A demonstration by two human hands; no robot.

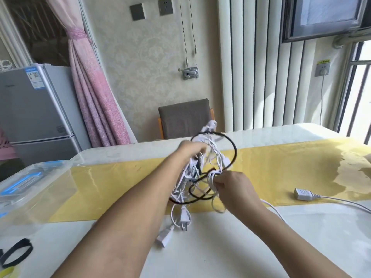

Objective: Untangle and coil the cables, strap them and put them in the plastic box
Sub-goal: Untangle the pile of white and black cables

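Note:
A tangle of white and black cables [202,175] hangs above the middle of the table. My left hand [190,151] grips the upper part of the bundle and holds it up. My right hand [232,189] pinches white strands at the bundle's lower right side. A black cable loop [233,149] arcs out to the right of my left hand. A white plug [184,217] and a white connector [165,236] dangle down onto the table. The clear plastic box [32,189] with blue clips stands at the left. Black straps [15,253] lie at the near left edge.
A white socket end [303,194] with its cable trailing right lies on the yellow runner [271,169]. A grey chair [185,119] stands behind the white table [220,247]. A grey fridge [34,109] is at the far left.

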